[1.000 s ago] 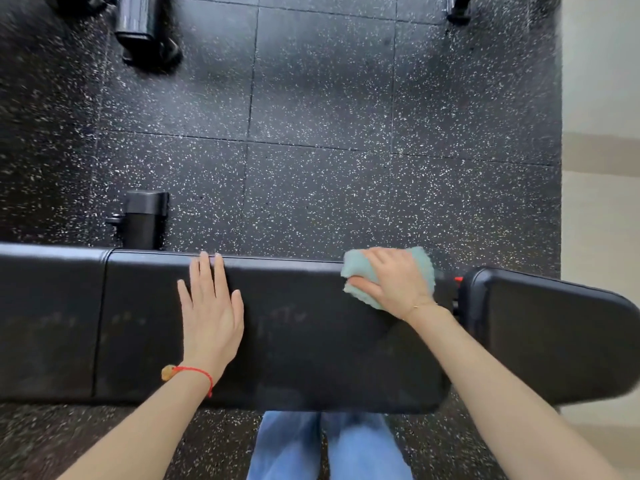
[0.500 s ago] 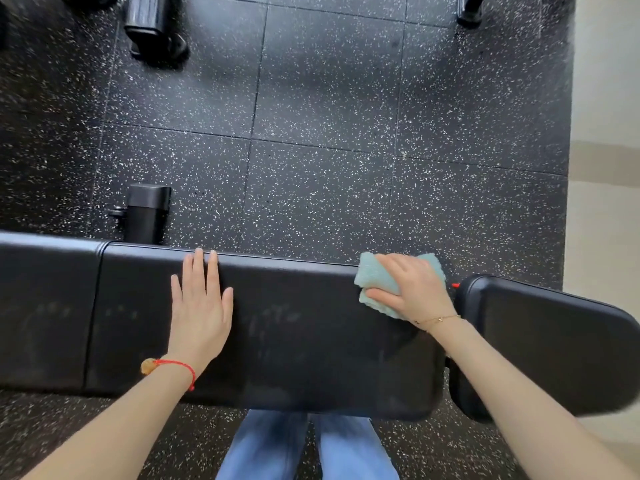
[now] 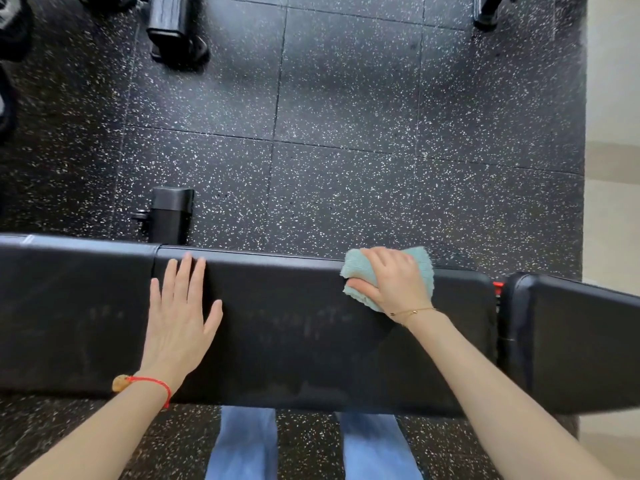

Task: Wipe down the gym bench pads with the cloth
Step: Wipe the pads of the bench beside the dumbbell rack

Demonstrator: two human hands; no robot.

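A black padded gym bench runs across the head view. Its long middle pad [image 3: 294,334] shows faint smear marks. A second pad [image 3: 581,344] sits to the right, past a gap with a red part, and a third pad [image 3: 69,313] lies at the left. My right hand [image 3: 394,278] grips a bunched light green cloth [image 3: 424,268] and presses it on the far edge of the middle pad. My left hand [image 3: 180,317] rests flat on the left part of the same pad, fingers spread and holding nothing.
A black bench foot [image 3: 171,216] stands on the speckled rubber floor [image 3: 346,188] just beyond the pad. Other black equipment bases sit at the top left [image 3: 176,32] and top right [image 3: 488,12]. A pale wall [image 3: 613,133] runs along the right. My blue-jeaned legs [image 3: 242,445] show below the bench.
My right hand with the cloth has slid left along the far edge of the middle pad, away from the gap. My left hand has stayed flat on the pad.
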